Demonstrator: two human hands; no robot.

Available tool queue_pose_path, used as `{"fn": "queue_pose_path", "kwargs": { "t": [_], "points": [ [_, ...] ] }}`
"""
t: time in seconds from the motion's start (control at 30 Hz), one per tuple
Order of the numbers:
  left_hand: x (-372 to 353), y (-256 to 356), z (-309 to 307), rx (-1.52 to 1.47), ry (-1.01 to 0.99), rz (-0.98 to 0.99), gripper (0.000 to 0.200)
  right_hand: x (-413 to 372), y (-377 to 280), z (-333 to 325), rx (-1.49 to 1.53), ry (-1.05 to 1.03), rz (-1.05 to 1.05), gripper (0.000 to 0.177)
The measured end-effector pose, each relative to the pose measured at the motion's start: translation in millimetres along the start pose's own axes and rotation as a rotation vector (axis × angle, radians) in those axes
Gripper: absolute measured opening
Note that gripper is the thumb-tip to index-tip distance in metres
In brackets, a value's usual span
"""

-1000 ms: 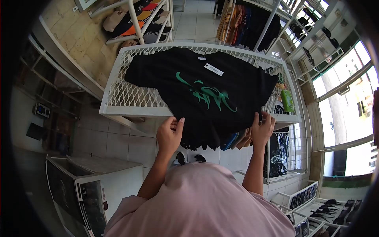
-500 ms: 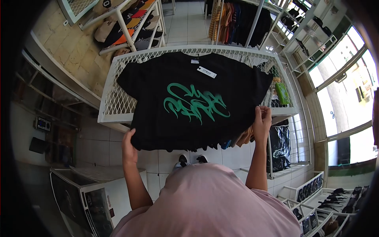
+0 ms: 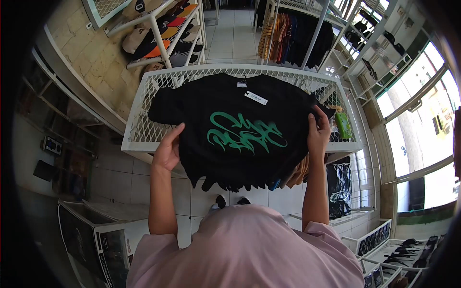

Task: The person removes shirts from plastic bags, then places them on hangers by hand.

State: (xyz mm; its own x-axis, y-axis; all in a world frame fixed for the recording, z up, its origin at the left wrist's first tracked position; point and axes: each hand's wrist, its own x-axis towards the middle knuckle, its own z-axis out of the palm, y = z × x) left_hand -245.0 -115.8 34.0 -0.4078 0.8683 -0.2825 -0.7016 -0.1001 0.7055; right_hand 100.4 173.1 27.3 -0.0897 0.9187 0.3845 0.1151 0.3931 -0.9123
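Observation:
A black t-shirt (image 3: 201, 153) with green lettering (image 3: 247, 132) lies across a white mesh rack top (image 3: 139, 129), its lower part hanging over the near edge. A white tag (image 3: 256, 98) is on its chest, below the collar. My left hand (image 3: 169, 146) grips the shirt's left side edge, below the left sleeve, fingers partly hidden. On the opposite edge, near the right sleeve, my right hand (image 3: 319, 129) pinches the cloth between thumb and fingers.
A green item (image 3: 343, 126) lies at the rack's right end. Caps fill a shelf (image 3: 161, 41) at the back left. Clothes hang (image 3: 288, 38) behind the rack. Lower right, shelves (image 3: 370, 261) hold black goods. A white-edged box stands (image 3: 115, 240) lower left.
Both hands have moved up along the shirt's sides, the left also inward. The shirt's lower sides are drawn in, its hem now uneven, and the left sleeve is folded more.

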Motion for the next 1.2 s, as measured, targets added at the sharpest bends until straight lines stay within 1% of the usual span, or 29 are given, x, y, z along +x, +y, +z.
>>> {"fn": "queue_pose_path", "kwargs": {
  "t": [0.07,0.17,0.27,0.37,0.4,0.5,0.57,0.6,0.67,0.7,0.73,0.77,0.8,0.83,0.87,0.9,0.93,0.97,1.03,1.07,1.1,1.17,1.2],
  "points": [
    [23.0,-5.3,-5.3,0.134,0.05,-0.009,0.042,4.2,-1.1,5.9,0.008,-0.021,-0.013,0.033],
    [26.8,2.2,12.4,0.046,0.193,0.123,0.05,12.1,-1.5,14.4,0.052,-0.024,-0.081,0.034],
    [22.8,29.4,35.3,0.032,0.148,0.225,0.058,30.9,-10.9,11.2,0.072,-0.071,-0.099,0.036],
    [51.1,67.6,41.5,0.101,-0.005,0.304,0.071,73.8,-12.5,19.4,0.164,-0.073,-0.126,0.04],
    [62.9,80.7,47.2,0.117,-0.009,0.334,0.065,93.2,-12.9,22.3,0.187,-0.096,-0.134,0.043],
    [112.7,127.6,48.5,0.236,-0.036,0.422,0.058,158.1,-15.2,42.3,0.352,-0.089,-0.198,0.045],
    [137.2,156.3,67.2,0.246,-0.032,0.539,0.051,190.8,-38.1,53.3,0.404,-0.121,-0.217,0.047],
    [149.4,170.5,72.3,0.289,-0.07,0.568,0.054,208.1,-47.4,58.7,0.429,-0.137,-0.228,0.049],
    [171.3,195.4,79.2,0.374,-0.149,0.626,0.061,248.7,-42.6,74.3,0.424,-0.12,-0.274,0.052],
    [179.6,196.0,85.2,0.407,-0.041,0.603,0.065,263.3,-35.0,80.6,0.421,-0.114,-0.293,0.054],
    [187.6,191.3,89.4,0.439,0.072,0.576,0.07,270.5,-27.3,83.8,0.363,-0.131,-0.152,0.068],
    [193.2,186.4,88.8,0.47,0.188,0.547,0.075,268.2,-14.0,87.0,0.261,-0.125,-0.053,0.072],
    [209.4,179.5,63.8,0.6,0.131,0.465,0.09,261.0,-2.2,90.1,0.158,-0.12,0.046,0.077],
    [221.0,164.6,42.8,0.656,0.157,0.338,0.082,252.4,12.7,94.1,0.055,-0.116,0.142,0.083],
    [198.7,142.1,51.7,0.709,0.171,0.183,0.072,245.5,50.8,95.0,0.041,-0.208,0.17,0.086],
    [219.3,125.6,17.0,0.712,0.146,0.053,0.063,238.0,85.9,93.2,0.028,-0.298,0.192,0.089],
    [214.5,105.2,1.8,0.893,0.103,0.208,0.057,216.4,96.8,90.7,-0.154,-0.279,0.194,0.086],
    [212.9,98.3,-6.5,0.912,0.119,0.131,0.055,199.1,103.5,89.3,-0.338,-0.259,0.201,0.084],
    [208.6,90.6,-17.4,0.947,0.149,-0.031,0.05,198.0,109.8,86.8,-0.312,-0.32,0.201,0.081],
    [210.6,88.9,-20.1,0.862,0.184,0.021,0.044,196.9,112.8,85.9,-0.299,-0.351,0.202,0.08],
    [208.2,88.9,-13.4,0.836,0.262,0.037,0.044,198.6,107.1,89.5,-0.119,-0.316,0.189,0.079],
    [204.0,95.2,7.2,0.788,0.416,0.072,0.043,204.9,97.8,93.3,-0.327,-0.203,0.24,0.076],
    [224.1,91.3,-19.2,0.835,0.382,0.098,0.042,203.4,104.6,93.3,-0.377,-0.21,0.244,0.075]
  ]
}}
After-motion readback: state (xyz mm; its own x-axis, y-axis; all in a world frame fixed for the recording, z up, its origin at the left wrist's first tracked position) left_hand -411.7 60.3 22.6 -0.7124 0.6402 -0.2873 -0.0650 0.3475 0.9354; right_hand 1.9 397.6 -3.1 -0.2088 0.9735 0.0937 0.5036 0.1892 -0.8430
